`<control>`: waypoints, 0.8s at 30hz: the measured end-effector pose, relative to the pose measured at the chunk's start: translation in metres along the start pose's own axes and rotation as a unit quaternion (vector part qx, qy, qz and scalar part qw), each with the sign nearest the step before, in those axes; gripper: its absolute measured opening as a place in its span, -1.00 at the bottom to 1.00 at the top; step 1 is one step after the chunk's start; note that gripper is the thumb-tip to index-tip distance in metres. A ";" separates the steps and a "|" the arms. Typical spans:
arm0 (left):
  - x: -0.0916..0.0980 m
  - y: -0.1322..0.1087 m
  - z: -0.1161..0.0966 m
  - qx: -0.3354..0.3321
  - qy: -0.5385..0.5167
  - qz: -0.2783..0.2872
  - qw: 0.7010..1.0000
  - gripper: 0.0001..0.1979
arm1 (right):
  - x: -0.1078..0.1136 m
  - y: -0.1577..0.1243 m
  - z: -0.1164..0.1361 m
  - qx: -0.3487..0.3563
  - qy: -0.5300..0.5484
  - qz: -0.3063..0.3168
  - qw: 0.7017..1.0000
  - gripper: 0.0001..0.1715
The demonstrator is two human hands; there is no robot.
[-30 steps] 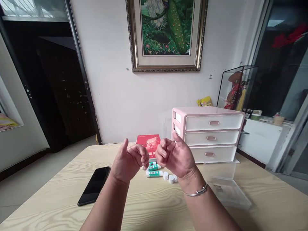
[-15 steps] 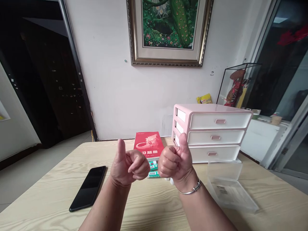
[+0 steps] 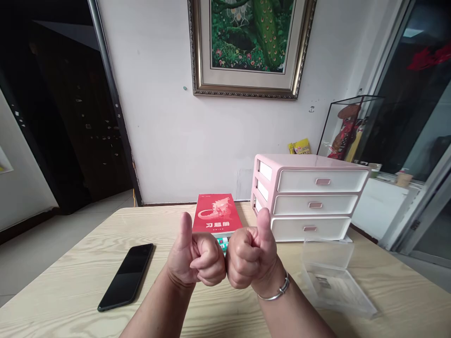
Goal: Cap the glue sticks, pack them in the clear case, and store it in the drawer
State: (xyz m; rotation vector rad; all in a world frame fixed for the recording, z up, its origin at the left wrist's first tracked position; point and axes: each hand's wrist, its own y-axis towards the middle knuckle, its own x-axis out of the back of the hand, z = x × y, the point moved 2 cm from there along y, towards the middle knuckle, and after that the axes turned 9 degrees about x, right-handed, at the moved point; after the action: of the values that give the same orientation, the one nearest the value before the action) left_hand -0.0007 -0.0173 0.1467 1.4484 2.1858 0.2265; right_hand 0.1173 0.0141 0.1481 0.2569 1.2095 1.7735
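Both hands are raised over the table, fingers curled into fists and thumbs pointing up. My left hand (image 3: 199, 253) holds nothing, and its knuckles meet or nearly meet those of my right hand (image 3: 252, 251), which is also empty. A silver bangle (image 3: 276, 293) circles the right wrist. Behind the fists lies a red book (image 3: 216, 213) with white print on its cover. Small green-and-white boxes (image 3: 222, 243) show between the hands, mostly hidden by them.
A black phone (image 3: 126, 277) lies on the wooden table (image 3: 84, 253) at the left. On the right stand a pink-and-white drawer unit (image 3: 317, 205) and, nearer, an open clear plastic box (image 3: 338, 286). A framed picture (image 3: 246, 89) hangs on the wall behind.
My two hands have come closer together and moved slightly lower in view, still in the thumbs-up shape. They now cover more of the green-and-white boxes.
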 end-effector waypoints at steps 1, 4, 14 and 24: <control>-0.002 0.000 0.001 0.001 0.007 0.007 1.000 -0.20 | 0.000 -0.001 -0.001 -0.006 0.001 0.002 1.000 -0.11; -0.008 0.001 0.001 0.009 0.012 0.032 0.999 -0.22 | 0.001 -0.003 -0.003 -0.034 0.004 -0.002 0.999 -0.09; -0.038 0.000 -0.001 0.016 0.000 0.125 0.992 -0.23 | -0.025 0.004 -0.014 -0.049 0.073 0.066 0.994 -0.03; -0.044 -0.002 0.000 0.029 0.016 0.156 0.987 -0.23 | -0.033 0.003 -0.020 -0.040 0.065 0.069 0.995 -0.03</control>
State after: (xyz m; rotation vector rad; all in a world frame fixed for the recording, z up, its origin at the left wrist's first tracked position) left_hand 0.0109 -0.0575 0.1596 1.8286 1.9952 0.2966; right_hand 0.1208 -0.0242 0.1515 0.1840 1.2329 1.9808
